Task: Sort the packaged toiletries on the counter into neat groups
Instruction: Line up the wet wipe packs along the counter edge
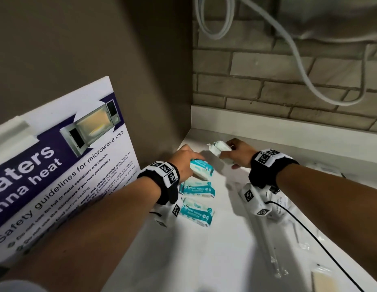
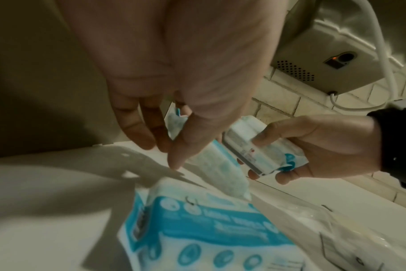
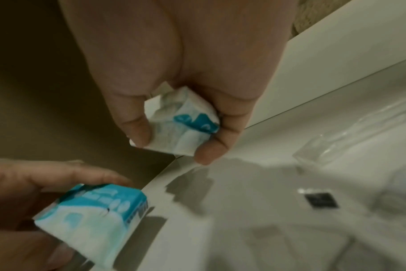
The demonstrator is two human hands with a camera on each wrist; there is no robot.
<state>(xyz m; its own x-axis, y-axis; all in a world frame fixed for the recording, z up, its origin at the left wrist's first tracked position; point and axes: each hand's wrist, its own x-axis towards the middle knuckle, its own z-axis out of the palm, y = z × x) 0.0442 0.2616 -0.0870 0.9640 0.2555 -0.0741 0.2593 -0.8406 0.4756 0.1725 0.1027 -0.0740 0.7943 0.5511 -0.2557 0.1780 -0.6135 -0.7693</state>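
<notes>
Left hand (image 1: 184, 163) grip is pinching a wipes pack (image 1: 201, 170), tilted just above the table (image 1: 204, 260); two more packs (image 1: 197, 189) are lying just behind that grip. Right hand (image 1: 239, 153) grip is pinching another wipes pack (image 1: 218, 148), lifted beside it.

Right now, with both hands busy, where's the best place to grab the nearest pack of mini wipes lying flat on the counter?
Take the nearest wipes pack across its two long edges, coming straight down from above. It lies flat and label-up on the counter, with a second pack close behind it, so a grip on the short ends, left and right, also has room.
</notes>
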